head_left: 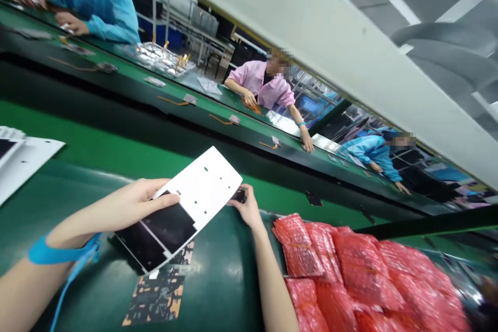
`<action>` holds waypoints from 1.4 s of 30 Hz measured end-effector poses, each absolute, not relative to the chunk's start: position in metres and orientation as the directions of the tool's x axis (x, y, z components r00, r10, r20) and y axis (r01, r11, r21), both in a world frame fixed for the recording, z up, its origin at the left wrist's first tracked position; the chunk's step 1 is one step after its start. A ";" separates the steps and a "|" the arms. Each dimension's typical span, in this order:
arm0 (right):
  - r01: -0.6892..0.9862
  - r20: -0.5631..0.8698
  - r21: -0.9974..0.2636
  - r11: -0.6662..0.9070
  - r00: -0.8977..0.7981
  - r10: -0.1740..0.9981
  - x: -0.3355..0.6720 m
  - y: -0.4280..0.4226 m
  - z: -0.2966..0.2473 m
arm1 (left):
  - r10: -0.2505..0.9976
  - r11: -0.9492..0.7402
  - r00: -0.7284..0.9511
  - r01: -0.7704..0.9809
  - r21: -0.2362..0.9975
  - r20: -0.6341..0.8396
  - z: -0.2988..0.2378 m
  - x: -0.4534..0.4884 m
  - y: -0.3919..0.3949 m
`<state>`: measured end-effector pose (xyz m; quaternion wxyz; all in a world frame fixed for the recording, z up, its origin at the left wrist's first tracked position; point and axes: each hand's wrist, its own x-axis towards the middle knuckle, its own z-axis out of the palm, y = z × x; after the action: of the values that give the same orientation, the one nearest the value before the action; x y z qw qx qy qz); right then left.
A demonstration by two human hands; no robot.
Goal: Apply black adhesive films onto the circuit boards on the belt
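Observation:
My left hand [146, 205] is closed on a white backing sheet [210, 181] and holds it tilted above the green work surface [218, 280]. Large black rectangular stickers [167, 231] cover its nearer half; the farther half is bare white with small dark marks. At the sheet's right corner, my right hand [249, 207] pinches a small dark flat piece [239, 196], partly hidden by the fingers and the sheet. Below the sheet lies a black and copper-coloured patterned flat piece [155, 295], with part of another showing above it. A blue strap with a cord circles my left wrist.
Red bubble-wrap packets [361, 270] are heaped on the right. More white sheets [31, 161] lie at the left edge. Beyond runs a dark conveyor belt [155, 98] carrying small parts with orange strips. Several people work across it; a pale beam [330, 21] slants overhead.

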<state>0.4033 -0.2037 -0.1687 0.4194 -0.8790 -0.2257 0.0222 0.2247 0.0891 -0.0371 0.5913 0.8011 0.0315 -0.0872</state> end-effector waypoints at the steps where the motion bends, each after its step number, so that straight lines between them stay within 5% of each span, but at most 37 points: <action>1: 0.382 0.187 -0.760 -0.526 0.903 0.386 0.414 -0.201 -0.162 | -0.041 -0.235 0.976 0.200 0.951 -0.215 -0.037 0.227 0.085; 6: 0.467 0.391 -0.772 -0.430 0.884 0.257 0.410 -0.186 -0.125 | 0.132 -0.127 0.970 0.220 0.967 -0.203 -0.053 0.239 0.069; 9: 0.609 0.494 -0.713 -0.348 0.788 0.366 0.355 -0.171 -0.114 | 0.167 -0.123 0.965 0.222 0.967 -0.201 -0.061 0.242 0.063; 11: 0.834 0.587 -0.494 -0.246 0.529 0.613 0.318 -0.163 -0.106 | 0.101 -0.084 0.973 0.217 0.972 -0.208 -0.064 0.241 0.059; 13: 0.904 0.610 -0.373 -0.210 0.410 0.678 0.294 -0.159 -0.097 | -0.030 -0.035 0.980 0.195 0.980 -0.196 -0.064 0.236 0.054; 17: 0.920 0.654 -0.309 -0.241 0.390 0.648 0.289 -0.168 -0.080 | -0.332 -0.052 0.923 0.188 0.981 -0.194 -0.051 0.222 0.046; 23: 0.953 0.722 -0.179 -0.243 0.295 0.625 0.285 -0.177 -0.070 | -0.303 -0.303 0.943 0.044 0.952 -0.140 -0.041 0.212 0.040; 31: 0.966 0.718 -0.255 -0.047 0.222 0.660 0.276 -0.177 -0.063 | -0.319 -0.424 0.939 -0.022 0.905 -0.127 -0.043 0.206 0.035; 37: 0.898 0.685 -0.436 0.062 0.286 0.670 0.278 -0.177 -0.059 | -0.332 -0.514 0.941 -0.116 0.850 -0.073 -0.035 0.204 0.033; 40: 0.806 0.622 -0.592 0.023 0.439 0.649 0.286 -0.177 -0.063 | -0.295 -0.574 0.953 -0.115 0.811 -0.074 -0.039 0.204 0.036; 42: 0.668 0.563 -0.737 -0.099 0.689 0.456 0.293 -0.177 -0.070 | -0.182 -0.625 0.981 -0.063 0.778 -0.066 -0.045 0.202 0.039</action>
<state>0.2931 -0.1773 -0.0695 0.5515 -0.7351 -0.3825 -0.0960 0.2023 0.0392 -0.0453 0.4274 0.8989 -0.0681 -0.0692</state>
